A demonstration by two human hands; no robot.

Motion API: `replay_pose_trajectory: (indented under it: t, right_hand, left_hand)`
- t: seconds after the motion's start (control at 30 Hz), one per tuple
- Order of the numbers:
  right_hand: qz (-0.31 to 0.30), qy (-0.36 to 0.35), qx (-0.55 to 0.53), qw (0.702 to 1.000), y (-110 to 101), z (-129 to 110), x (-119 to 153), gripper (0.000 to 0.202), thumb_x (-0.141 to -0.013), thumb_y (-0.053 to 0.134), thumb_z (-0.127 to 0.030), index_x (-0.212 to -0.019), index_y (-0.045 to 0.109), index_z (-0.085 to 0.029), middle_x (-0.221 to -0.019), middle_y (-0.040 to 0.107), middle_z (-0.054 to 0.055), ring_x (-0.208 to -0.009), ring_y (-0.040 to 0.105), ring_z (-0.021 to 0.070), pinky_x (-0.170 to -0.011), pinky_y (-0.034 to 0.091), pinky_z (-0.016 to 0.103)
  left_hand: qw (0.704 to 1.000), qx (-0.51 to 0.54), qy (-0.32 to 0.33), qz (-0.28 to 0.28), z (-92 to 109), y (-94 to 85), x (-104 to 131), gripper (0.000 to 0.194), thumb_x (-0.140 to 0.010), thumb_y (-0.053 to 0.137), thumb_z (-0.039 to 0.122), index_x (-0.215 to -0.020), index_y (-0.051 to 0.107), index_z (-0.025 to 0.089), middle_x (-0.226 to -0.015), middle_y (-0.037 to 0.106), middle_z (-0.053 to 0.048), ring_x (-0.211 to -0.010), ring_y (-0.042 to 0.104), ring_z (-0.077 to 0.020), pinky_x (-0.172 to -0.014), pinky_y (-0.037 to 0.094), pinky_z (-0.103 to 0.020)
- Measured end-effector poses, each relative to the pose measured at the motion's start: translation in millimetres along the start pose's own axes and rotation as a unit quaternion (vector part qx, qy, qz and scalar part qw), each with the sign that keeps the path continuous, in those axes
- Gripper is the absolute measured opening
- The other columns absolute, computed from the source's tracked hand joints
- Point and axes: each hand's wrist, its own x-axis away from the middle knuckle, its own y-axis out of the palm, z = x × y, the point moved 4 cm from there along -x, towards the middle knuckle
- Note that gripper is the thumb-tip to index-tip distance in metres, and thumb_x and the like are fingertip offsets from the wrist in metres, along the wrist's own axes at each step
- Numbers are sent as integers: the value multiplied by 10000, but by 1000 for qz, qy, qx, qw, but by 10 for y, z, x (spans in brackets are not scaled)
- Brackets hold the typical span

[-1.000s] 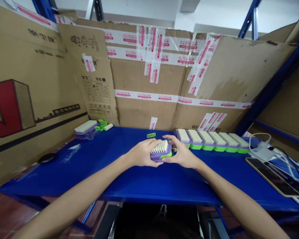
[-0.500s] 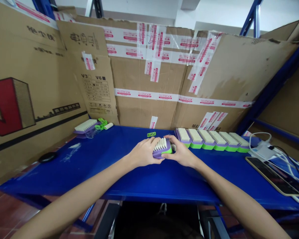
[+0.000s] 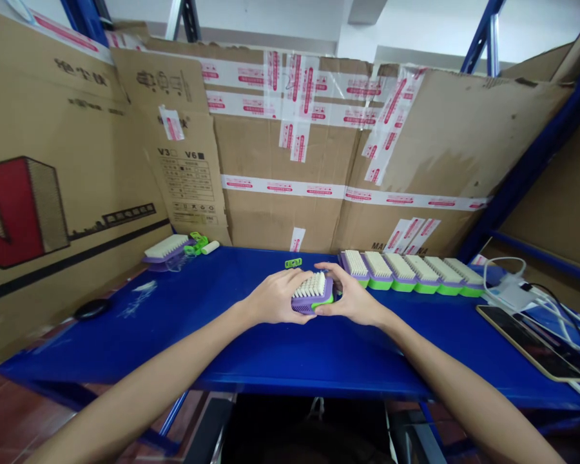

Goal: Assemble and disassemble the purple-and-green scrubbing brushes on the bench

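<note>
Between my two hands is a scrub brush [image 3: 314, 289] with pale bristles facing up, a purple body and a green part at its right end. My left hand [image 3: 276, 298] wraps round its left side, thumb over the bristles. My right hand [image 3: 350, 298] grips the right end with thumb and fingers. Just beyond the brush, a small green plastic piece [image 3: 293, 263] lies on the blue table [image 3: 212, 335]. The underside of the held brush is hidden.
Several similar brushes [image 3: 403, 270] stand in a row at the back right. Purple-and-white brush parts [image 3: 168, 248] and green pieces [image 3: 198, 243] lie at the back left. A phone [image 3: 529, 341] and cables sit at right, a black disc [image 3: 91, 308] at left. Cardboard walls [image 3: 280, 219] enclose the table.
The brush has turned slightly in my hands, showing a little more of its bristles and right end. Both hands keep their grip; nothing else on the table has moved.
</note>
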Motion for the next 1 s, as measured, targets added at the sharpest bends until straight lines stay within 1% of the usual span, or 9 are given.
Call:
replay_pose_trajectory:
  t: [0.13, 0.23, 0.37, 0.47, 0.57, 0.67, 0.73, 0.87, 1.0]
  right_hand:
    - [3, 0, 21, 1000, 14, 73, -18, 1006, -777, 1037, -534, -1596, 515, -270, -1371, 737, 106, -1254, 737, 322, -1161, 596, 552]
    - [14, -4, 70, 997, -14, 129, -36, 994, -814, 1010, -535, -1619, 492, -266, -1386, 742, 117, -1288, 745, 342, -1209, 569, 601]
    - [9, -20, 93, 995, -1, 163, -30, 972, -872, 971, -537, -1642, 451, -250, -1482, 721, 156, -1390, 726, 363, -1235, 560, 609]
    - [44, -57, 201, 977, 67, 105, 19, 961, -895, 965, -533, -1662, 449, -272, -1617, 645, 187, -1521, 626, 417, -1266, 517, 666]
    - [74, -90, 271, 956, 141, 8, 68, 920, -953, 921, -523, -1696, 428, -295, -1643, 626, 191, -1510, 623, 428, -1269, 500, 702]
    - [79, -95, 234, 964, 121, -74, 74, 983, -920, 946, -523, -1714, 409, -307, -1662, 605, 179, -1527, 614, 414, -1282, 507, 667]
    - [57, -77, 182, 979, 73, -98, 57, 1032, -868, 983, -533, -1707, 424, -312, -1615, 635, 161, -1478, 653, 393, -1265, 531, 638]
    - [36, -33, 66, 997, -18, -85, 19, 1080, -777, 1040, -514, -1665, 470, -283, -1399, 730, 119, -1337, 726, 350, -1246, 542, 623]
    - [5, -18, -2, 1000, -2, -27, -1, 1041, -746, 1058, -484, -1618, 524, -283, -1317, 746, 89, -1251, 744, 320, -1193, 582, 587]
  left_hand:
    - [1000, -5, -16, -17, -9, 35, -2, 872, -868, 860, 582, -1567, 538, 173, -1347, 802, -191, -1202, 828, -396, -1071, 689, -560]
    - [996, -30, -65, -48, -22, 93, -4, 853, -849, 874, 581, -1538, 570, 181, -1373, 794, -198, -1179, 828, -409, -1035, 691, -567]
    - [988, -73, -119, -73, 24, 124, -11, 861, -816, 904, 570, -1512, 584, 179, -1355, 794, -202, -1123, 830, -416, -972, 692, -561]
    - [987, -99, -110, -70, 66, 82, -16, 855, -806, 915, 520, -1507, 588, 158, -1323, 794, -212, -1104, 825, -421, -967, 683, -571]
    - [991, -114, -60, -39, 65, 12, -22, 831, -811, 914, 505, -1487, 602, 136, -1317, 790, -240, -1106, 821, -439, -955, 682, -590]
    - [995, -100, -20, 11, 26, -45, -29, 853, -843, 892, 559, -1514, 579, 136, -1340, 792, -248, -1161, 821, -443, -994, 686, -596]
    - [997, -76, -2, 29, 6, -56, -33, 871, -863, 874, 600, -1539, 561, 147, -1339, 799, -233, -1172, 829, -425, -1016, 692, -589]
    - [998, -42, 17, 40, 14, -58, -33, 899, -884, 853, 652, -1573, 548, 161, -1298, 816, -203, -1133, 848, -394, -994, 715, -574]
    - [999, -24, 20, 40, 51, -70, -36, 901, -892, 860, 646, -1587, 549, 164, -1291, 821, -190, -1129, 853, -381, -1000, 725, -565]
